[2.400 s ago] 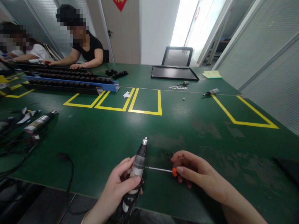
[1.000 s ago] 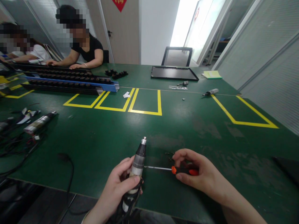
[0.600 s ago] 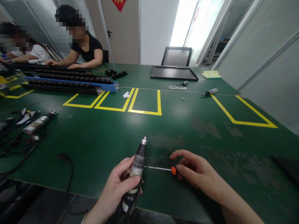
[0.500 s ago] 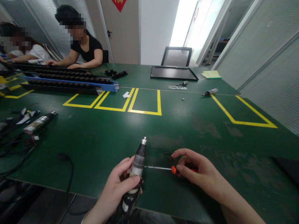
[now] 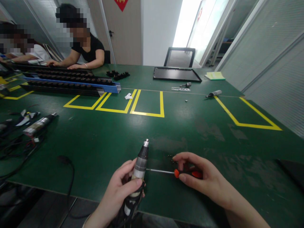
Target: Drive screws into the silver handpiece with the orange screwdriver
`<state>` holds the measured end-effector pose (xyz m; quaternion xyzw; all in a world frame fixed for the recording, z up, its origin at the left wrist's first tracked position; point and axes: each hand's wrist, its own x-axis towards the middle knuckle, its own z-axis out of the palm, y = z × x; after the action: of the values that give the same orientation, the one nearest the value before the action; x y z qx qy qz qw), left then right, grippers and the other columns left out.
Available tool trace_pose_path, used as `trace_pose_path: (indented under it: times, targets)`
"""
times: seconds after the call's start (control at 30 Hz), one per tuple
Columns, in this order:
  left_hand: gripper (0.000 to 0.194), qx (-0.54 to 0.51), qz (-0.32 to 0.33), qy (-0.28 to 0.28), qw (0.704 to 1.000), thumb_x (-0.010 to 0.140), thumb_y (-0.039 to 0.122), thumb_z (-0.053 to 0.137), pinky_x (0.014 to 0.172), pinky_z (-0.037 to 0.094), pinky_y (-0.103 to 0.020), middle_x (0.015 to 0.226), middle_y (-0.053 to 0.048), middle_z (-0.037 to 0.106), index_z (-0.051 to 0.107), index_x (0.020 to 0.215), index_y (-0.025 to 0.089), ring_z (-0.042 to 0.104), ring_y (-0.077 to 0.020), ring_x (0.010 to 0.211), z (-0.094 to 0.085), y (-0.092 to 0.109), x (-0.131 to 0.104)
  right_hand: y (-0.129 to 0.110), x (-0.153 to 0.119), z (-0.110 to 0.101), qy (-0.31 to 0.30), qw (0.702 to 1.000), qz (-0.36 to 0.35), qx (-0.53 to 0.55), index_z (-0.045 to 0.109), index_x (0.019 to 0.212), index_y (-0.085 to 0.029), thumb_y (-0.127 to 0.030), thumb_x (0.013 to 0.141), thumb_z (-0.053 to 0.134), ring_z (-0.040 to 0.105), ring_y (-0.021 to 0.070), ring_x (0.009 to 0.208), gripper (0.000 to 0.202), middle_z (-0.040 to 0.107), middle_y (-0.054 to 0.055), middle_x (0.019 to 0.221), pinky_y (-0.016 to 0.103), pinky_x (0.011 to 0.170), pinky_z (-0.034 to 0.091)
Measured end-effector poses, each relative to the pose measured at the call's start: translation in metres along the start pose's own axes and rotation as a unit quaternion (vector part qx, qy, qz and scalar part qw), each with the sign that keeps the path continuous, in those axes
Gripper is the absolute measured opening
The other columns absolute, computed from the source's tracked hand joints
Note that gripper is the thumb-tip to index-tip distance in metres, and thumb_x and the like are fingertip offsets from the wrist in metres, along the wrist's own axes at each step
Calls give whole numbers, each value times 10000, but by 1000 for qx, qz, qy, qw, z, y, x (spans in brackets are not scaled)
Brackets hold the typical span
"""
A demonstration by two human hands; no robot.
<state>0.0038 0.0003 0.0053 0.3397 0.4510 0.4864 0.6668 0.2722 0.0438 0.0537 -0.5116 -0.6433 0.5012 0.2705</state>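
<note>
Green table [image 5: 177,129], yellow tape [image 5: 147,114], chair [image 5: 180,57] beyond

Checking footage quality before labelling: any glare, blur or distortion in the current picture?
Head view: glare whitens the glass doorway; soft sheen on the green table; walls lean outward, stretched near the edges; screwdriver shaft readable, tiny screws indistinct.

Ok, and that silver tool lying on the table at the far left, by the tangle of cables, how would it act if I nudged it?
The silver tool would probably roll if pushed sideways, since its body looks round. Its metallic casing suggests it's stiff rather than floppy. The wires by its rear end might snag or drag it.
</note>
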Motion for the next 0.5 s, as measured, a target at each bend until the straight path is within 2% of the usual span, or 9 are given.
trace_pose_path:
  times: [0.1,0.2,0.27,0.4,0.5]
  targets:
    - [422,3,5,-6,1000,770,304,861,546,579,-247,862,-22,638,795,1178,218,661,-157,639,0,0,-1,2,1,1,-47,995,59,61,656,1157,-201,-398,895,630,621,181,698,329,679,35,836,247,519,482]
    - [411,4,3,-3,1000,775,305,858,542,573,-241,850,-17,633,796,1173,222,660,-155,633,0,1,-1,1,2,3,-67,990,109,51,651,1100,-184,-371,912,608,557,136,565,269,653,5,730,207,439,398]
    - [417,8,1,-7,1000,769,306,863,536,570,-240,848,-15,635,796,1173,225,666,-154,620,0,1,0,-1,3,3,-51,994,92,35,660,1042,-175,-358,881,639,534,129,548,245,649,-2,682,211,444,381]
    - [421,5,-2,-7,1000,777,304,858,542,571,-242,867,-14,639,790,1188,240,675,-153,619,-1,0,0,-3,2,2,-4,1000,21,0,687,960,-171,-301,798,698,614,164,655,208,685,17,714,274,615,488]
    - [431,5,0,-5,1000,763,314,867,537,570,-243,856,-11,631,794,1179,231,675,-156,618,0,0,0,0,1,2,20,999,-3,-25,701,936,-173,-262,754,718,645,182,707,204,678,20,763,306,690,516]
